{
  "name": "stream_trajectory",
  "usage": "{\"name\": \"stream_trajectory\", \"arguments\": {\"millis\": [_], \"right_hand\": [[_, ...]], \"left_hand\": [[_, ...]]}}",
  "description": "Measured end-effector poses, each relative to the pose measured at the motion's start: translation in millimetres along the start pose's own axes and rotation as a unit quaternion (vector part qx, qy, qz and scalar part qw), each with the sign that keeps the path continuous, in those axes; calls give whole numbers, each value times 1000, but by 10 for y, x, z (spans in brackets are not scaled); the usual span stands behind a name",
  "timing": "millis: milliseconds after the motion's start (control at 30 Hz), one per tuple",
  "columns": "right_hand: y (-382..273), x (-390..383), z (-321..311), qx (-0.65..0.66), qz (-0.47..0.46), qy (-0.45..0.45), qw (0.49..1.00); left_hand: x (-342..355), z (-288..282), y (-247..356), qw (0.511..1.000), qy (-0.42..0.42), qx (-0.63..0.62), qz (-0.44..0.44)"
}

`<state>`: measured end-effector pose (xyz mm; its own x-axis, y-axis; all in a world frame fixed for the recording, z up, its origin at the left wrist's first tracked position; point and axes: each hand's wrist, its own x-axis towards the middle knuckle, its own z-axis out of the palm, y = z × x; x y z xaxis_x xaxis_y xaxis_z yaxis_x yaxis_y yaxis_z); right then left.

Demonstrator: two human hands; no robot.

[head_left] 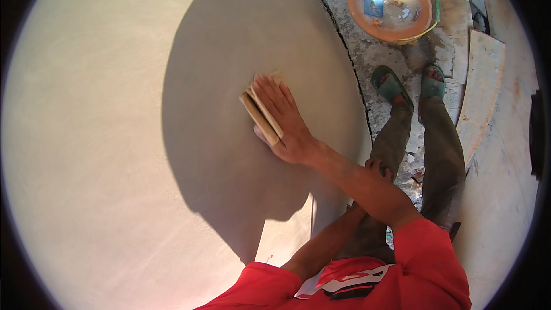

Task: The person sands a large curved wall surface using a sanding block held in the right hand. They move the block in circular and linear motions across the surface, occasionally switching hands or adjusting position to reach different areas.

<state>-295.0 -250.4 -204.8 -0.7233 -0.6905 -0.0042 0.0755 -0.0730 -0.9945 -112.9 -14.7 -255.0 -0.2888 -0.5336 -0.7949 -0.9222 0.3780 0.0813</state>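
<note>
Block between right thumb and fingers

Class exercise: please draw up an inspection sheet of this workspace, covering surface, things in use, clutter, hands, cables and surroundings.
Surface: broad smooth pale beige surface, partly in shadow.
Things in use: flat rectangular tan block, held at the surface; material unclear.
Clutter: yellow-handled round orange bucket containing a blue rectangular piece and small bits; long pale flat board beside the feet.
Hands: right hand grips the block; left hand is at the left knee, partly hidden by the right forearm.
Cables: nothing seen.
Surroundings: rough grey floor with debris; green open-toed sandals on the person's feet.
</note>
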Motion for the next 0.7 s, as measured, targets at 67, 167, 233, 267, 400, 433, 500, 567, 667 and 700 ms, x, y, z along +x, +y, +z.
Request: {"name": "stream_trajectory", "arguments": {"millis": [67, 167, 233, 267, 400, 433, 500, 567, 667, 700], "right_hand": [[-82, 378, -46, 0, 5, 31, 1000], [-344, 230, -27, 7, -23, 4, 1000], [-514, -612, 97, 32, -35, -65, 997], [-347, -747, 95, 39, -6, -57, 998], [317, -22, -2, 58, 129, 47, 989], [249, 394, -63, 29, 83, 38, 995], [-141, 683, -38, -3, -13, -13, 1000], [-659, 327, 53, -16, -92, -66, 993], [-419, -666, 158, -18, -37, -118, 992], [-229, -651, 172, -10, 5, -83, 997]], "left_hand": [[-154, 140, -147, 995, 46, -75, 53], [67, -84, 67, 1000, -23, -5, 1], [63, -308, 285, 995, -74, 39, -61], [74, -368, 346, 994, -80, 34, -70], [-12, 72, -95, 998, 27, -6, 48], [-50, 140, -151, 997, 35, -35, 57], [-60, 231, -191, 997, 32, -68, 37], [56, -94, 99, 998, -48, -23, -30], [164, -567, 558, 986, -130, 36, -97], [158, -618, 606, 982, -152, 49, -105]]}}
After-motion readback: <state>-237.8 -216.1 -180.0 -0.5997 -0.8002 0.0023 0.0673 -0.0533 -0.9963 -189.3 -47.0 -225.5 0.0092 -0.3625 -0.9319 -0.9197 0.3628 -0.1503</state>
